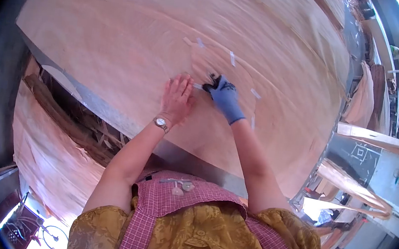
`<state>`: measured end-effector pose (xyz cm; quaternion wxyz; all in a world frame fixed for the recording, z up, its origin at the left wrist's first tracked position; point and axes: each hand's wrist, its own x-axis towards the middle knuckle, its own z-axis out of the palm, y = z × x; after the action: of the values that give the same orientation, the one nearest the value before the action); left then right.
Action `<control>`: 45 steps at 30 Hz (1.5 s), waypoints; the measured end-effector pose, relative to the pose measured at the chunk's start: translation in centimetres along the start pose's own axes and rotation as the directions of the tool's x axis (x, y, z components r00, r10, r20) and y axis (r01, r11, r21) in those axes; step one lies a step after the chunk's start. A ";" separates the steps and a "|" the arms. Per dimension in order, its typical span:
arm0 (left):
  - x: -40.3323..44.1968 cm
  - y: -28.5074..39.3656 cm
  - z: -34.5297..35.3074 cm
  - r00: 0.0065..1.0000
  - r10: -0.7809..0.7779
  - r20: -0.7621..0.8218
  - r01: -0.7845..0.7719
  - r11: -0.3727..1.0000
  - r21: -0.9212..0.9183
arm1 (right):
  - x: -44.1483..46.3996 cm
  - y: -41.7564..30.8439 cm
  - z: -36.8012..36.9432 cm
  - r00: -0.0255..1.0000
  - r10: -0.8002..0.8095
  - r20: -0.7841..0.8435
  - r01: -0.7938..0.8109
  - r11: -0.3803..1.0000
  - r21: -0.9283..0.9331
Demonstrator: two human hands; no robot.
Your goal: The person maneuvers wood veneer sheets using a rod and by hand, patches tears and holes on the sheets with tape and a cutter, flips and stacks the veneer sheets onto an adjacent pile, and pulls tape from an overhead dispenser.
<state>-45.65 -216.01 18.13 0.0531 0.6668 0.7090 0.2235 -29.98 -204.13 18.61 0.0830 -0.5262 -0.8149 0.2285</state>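
Observation:
A large sheet of thin pale wood veneer (134, 53) lies spread out before me. My left hand (178, 97), bare and with a watch at the wrist, rests on it with the fingers stretched out. Just to the right, my right hand (223, 96) wears a blue glove with dark fingertips. Its fingers are curled and pressed down on the veneer; whatever they may hold is hidden. A short strip of pale tape (197, 86) lies between the two hands. More tape strips (232, 58) stick to the sheet around a patch-like outline beyond the right hand.
The dark table edge (190, 160) runs close to my body. Lower left, more veneer sheets (53, 157) are stacked below table height. On the right stand wooden boards (377, 141) and curled veneer strips (350, 183). A bicycle (51, 238) shows at the bottom left.

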 end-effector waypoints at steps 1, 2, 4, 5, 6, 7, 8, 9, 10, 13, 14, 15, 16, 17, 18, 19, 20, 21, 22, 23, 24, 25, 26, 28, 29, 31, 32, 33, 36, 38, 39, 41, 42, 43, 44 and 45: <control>0.0 -0.1 0.4 0.999 0.006 -0.033 -0.006 1.000 0.009 | -1.2 0.5 -1.5 0.998 0.054 -0.017 -0.055 0.997 -0.045; -0.2 -0.1 0.7 0.998 0.015 -0.058 -0.015 1.000 0.013 | -3.1 0.6 -3.6 0.991 0.131 0.035 -0.129 0.990 -0.056; 0.0 0.0 0.5 0.999 0.034 -0.039 -0.031 0.998 0.063 | -8.8 2.8 -5.7 0.990 0.126 0.063 -0.124 0.992 -0.033; 0.1 0.0 0.3 0.999 0.040 -0.031 -0.037 0.995 0.091 | -12.5 4.6 -6.0 0.998 0.038 0.041 -0.038 0.999 0.003; 0.1 -0.1 0.2 0.999 0.036 -0.012 -0.035 0.996 0.087 | -16.5 5.6 -7.0 0.994 0.013 0.106 -0.017 0.999 0.041; 0.4 -0.2 0.1 0.999 0.032 0.002 -0.032 0.996 0.085 | -20.3 6.7 -8.1 0.986 -0.021 0.166 0.008 0.997 0.081; 0.6 -0.1 0.0 1.000 0.025 0.009 -0.026 0.996 0.087 | -23.9 8.0 -9.1 0.978 -0.006 0.210 0.009 1.000 -0.015; 1.0 0.0 -0.4 0.999 0.004 0.054 -0.006 0.999 0.039 | -26.9 9.5 -10.0 0.967 0.006 0.254 0.022 0.994 -0.109; 1.6 0.1 -1.2 0.995 -0.019 0.093 0.019 1.000 -0.001 | -28.9 11.2 -10.6 0.961 0.019 0.277 0.025 0.988 -0.153; 0.6 3.0 -3.5 0.996 -0.052 -0.070 0.049 0.998 -0.044 | -31.8 15.8 -10.9 0.943 -0.014 0.332 0.081 0.978 -0.190; -0.3 4.6 -4.2 0.985 -0.049 -0.168 0.041 0.998 -0.048 | -31.9 17.3 -10.4 0.939 -0.068 0.337 0.123 0.982 -0.145; -1.5 6.2 -5.0 0.984 -0.018 -0.176 0.008 0.998 -0.056 | -32.3 18.0 -10.2 0.933 -0.114 0.342 0.156 0.983 -0.098; -2.9 8.0 -6.0 0.982 0.012 -0.189 -0.026 0.997 -0.067 | -32.2 18.3 -11.0 0.926 -0.158 0.342 0.196 0.978 -0.077; -4.2 9.9 -7.1 0.978 0.040 -0.207 -0.057 0.995 -0.080 | -31.6 18.6 -12.3 0.917 -0.204 0.341 0.239 0.969 -0.062; -5.7 12.0 -8.2 0.974 0.080 -0.213 -0.098 0.992 -0.074 | -30.5 18.5 -14.1 0.906 -0.252 0.339 0.286 0.957 -0.051; -7.2 14.1 -9.3 0.968 0.120 -0.218 -0.138 0.988 -0.069 | -29.5 18.2 -16.2 0.903 -0.252 0.349 0.292 0.954 -0.068; -8.4 16.3 -10.3 0.959 0.164 -0.232 -0.184 0.981 -0.066 | -28.4 17.3 -18.9 0.915 -0.304 0.265 0.338 0.937 -0.090; -9.6 18.3 -11.2 0.948 0.206 -0.242 -0.228 0.972 -0.064 | -27.3 16.1 -21.9 0.917 -0.355 0.182 0.379 0.918 -0.115; -10.6 20.1 -11.6 0.936 0.244 -0.255 -0.268 0.962 -0.062 | -26.3 14.7 -24.8 0.929 -0.347 0.125 0.366 0.912 -0.185; -11.3 21.3 -11.7 0.932 0.267 -0.245 -0.293 0.953 -0.077 | -25.1 14.3 -26.7 0.941 -0.335 0.048 0.338 0.925 -0.172; -11.9 22.1 -11.5 0.928 0.288 -0.236 -0.317 0.944 -0.092 | -23.8 13.7 -28.6 0.942 -0.334 0.024 0.331 0.916 -0.226; -12.2 22.6 -11.3 0.923 0.308 -0.230 -0.338 0.935 -0.107 | -23.0 12.7 -30.9 0.937 -0.350 -0.025 0.340 0.923 -0.177; -12.1 22.7 -11.0 0.929 0.306 -0.209 -0.330 0.940 -0.092 | -22.4 11.4 -32.6 0.932 -0.353 -0.084 0.326 0.916 -0.233; -11.5 22.1 -9.8 0.940 0.301 -0.160 -0.315 0.946 -0.070 | -21.6 10.4 -35.0 0.886 -0.408 -0.221 0.341 0.896 -0.286; -11.4 21.0 -8.5 0.959 0.267 -0.094 -0.271 0.962 -0.035 | -21.6 9.5 -36.1 0.870 -0.421 -0.255 0.346 0.892 -0.292; -10.2 19.6 -6.5 0.976 0.207 -0.068 -0.206 0.978 0.026 | -21.6 8.0 -37.8 0.841 -0.431 -0.326 0.340 0.891 -0.301; -9.4 18.9 -5.5 0.983 0.175 -0.055 -0.172 0.984 0.053 | -21.6 7.7 -38.3 0.846 -0.428 -0.318 0.326 0.887 -0.327; -8.3 18.3 -4.5 0.995 0.101 -0.012 -0.101 0.995 0.026 | -21.5 7.7 -39.0 0.852 -0.423 -0.308 0.311 0.883 -0.352; -4.1 15.9 -1.4 0.994 -0.081 0.070 0.086 0.994 -0.062 | -21.4 7.1 -40.1 0.841 -0.430 -0.327 0.310 0.880 -0.359; -0.9 14.2 0.8 0.985 -0.165 0.045 0.170 0.973 -0.156 | -20.9 7.3 -40.7 0.846 -0.410 -0.341 0.295 0.893 -0.341; 0.7 13.6 0.6 0.968 -0.249 0.028 0.251 0.955 -0.160 | -20.8 7.4 -41.0 0.866 -0.370 -0.337 0.273 0.914 -0.301; 4.4 12.6 0.1 0.912 -0.410 -0.009 0.402 0.899 -0.176 | -20.7 7.2 -41.5 0.850 -0.381 -0.364 0.267 0.907 -0.326; 6.0 11.5 0.6 0.895 -0.445 -0.010 0.441 0.889 -0.125 | -20.7 7.1 -41.7 0.842 -0.387 -0.376 0.264 0.903 -0.339; 7.6 10.1 1.3 0.877 -0.480 -0.015 0.477 0.875 -0.075 | -20.6 7.5 -41.7 0.852 -0.346 -0.392 0.244 0.926 -0.287; 8.7 8.6 2.2 0.859 -0.512 -0.021 0.511 0.859 -0.025 | -20.6 7.2 -41.7 0.851 -0.346 -0.395 0.241 0.925 -0.293; 9.5 7.6 2.1 0.868 -0.496 -0.005 0.496 0.868 0.002 | -20.6 6.8 -42.0 0.849 -0.346 -0.400 0.236 0.925 -0.298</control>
<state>-38.90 -206.19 21.33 0.1059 0.4619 0.8569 0.2029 0.32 -208.29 54.62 0.2376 -0.4399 -0.8660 -0.0127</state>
